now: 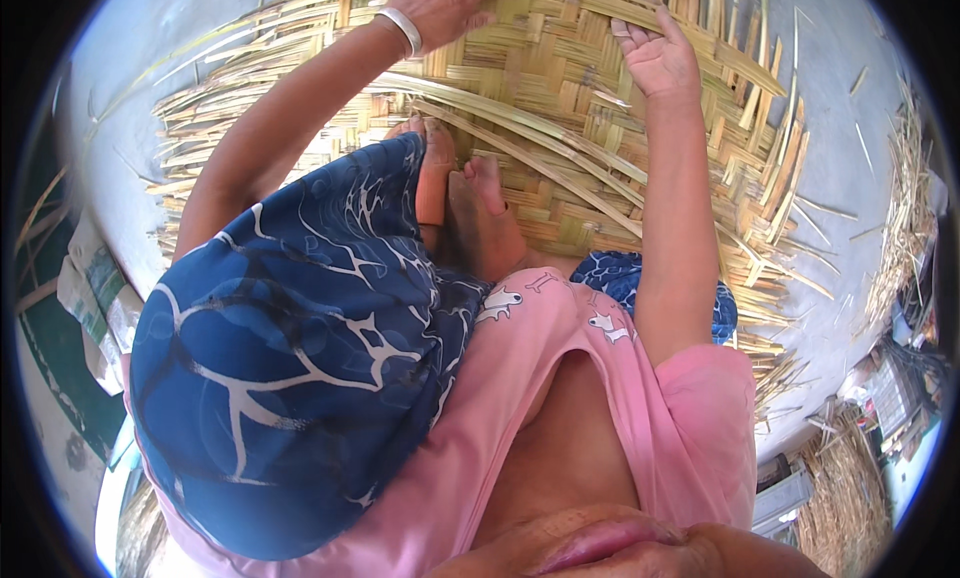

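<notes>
A partly woven mat of flat yellow-green strips, which look like split bamboo or cane, lies on the floor before me. My left hand, with a silver bangle at its wrist, rests palm down on the mat's far left part, fingers stretched out; their tips run off the top edge. Further right, my right hand is turned palm up. Its thumb lies over a wide flat strip and its other fingers go partly under it. Several long loose strips cross the weave between my arms.
My bare feet are on the mat's near edge. Unwoven strip ends fan out on the left and right. Bundles of dry strips lie along the right side of the grey floor. A blue patterned cloth covers my raised left knee.
</notes>
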Demonstrator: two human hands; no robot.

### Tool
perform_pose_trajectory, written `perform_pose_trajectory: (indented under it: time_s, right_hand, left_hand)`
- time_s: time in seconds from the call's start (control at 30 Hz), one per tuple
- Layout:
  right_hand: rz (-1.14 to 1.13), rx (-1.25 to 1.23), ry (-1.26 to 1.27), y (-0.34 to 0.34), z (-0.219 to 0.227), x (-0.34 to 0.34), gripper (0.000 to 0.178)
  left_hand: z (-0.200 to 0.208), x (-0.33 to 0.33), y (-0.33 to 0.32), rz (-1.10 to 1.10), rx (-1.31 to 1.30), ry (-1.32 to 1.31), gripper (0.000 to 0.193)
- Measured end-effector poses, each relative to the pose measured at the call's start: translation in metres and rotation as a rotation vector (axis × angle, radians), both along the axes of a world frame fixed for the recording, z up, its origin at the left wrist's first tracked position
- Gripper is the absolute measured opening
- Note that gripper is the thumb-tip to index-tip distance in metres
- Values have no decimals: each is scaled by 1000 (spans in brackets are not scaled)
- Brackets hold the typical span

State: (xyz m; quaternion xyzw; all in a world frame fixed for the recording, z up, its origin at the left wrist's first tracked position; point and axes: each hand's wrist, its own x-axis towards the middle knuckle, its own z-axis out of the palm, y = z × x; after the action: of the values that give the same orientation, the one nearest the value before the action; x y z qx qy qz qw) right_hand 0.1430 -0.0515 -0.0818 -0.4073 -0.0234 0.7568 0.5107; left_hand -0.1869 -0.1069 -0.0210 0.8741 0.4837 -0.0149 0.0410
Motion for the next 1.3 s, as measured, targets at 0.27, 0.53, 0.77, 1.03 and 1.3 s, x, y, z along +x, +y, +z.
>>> perform_pose_trajectory:
  time_s: [0.27, 0.53, 0.77, 1.03, 1.3]
  right_hand:
    - [-214, 46, 66, 15, -27, 88, 29]
    - [-73, 153, 18, 4, 7, 70, 34]
    - [31, 103, -92, 47, 14, 80, 48]
    - [405, 161, -396, 108, -9, 82, 55]
    - [954, 728, -1566, 138, -3, 35, 34]
  left_hand:
    - [14, 21, 38, -166, 3, 46, 42]
    - [23, 142, 83, 127, -406, -130, 49]
    - [13, 159, 102, 308, -505, -197, 49]
    - [3, 155, 79, 466, -253, -364, 40]
    - [7, 157, 76, 585, -191, -549, 32]
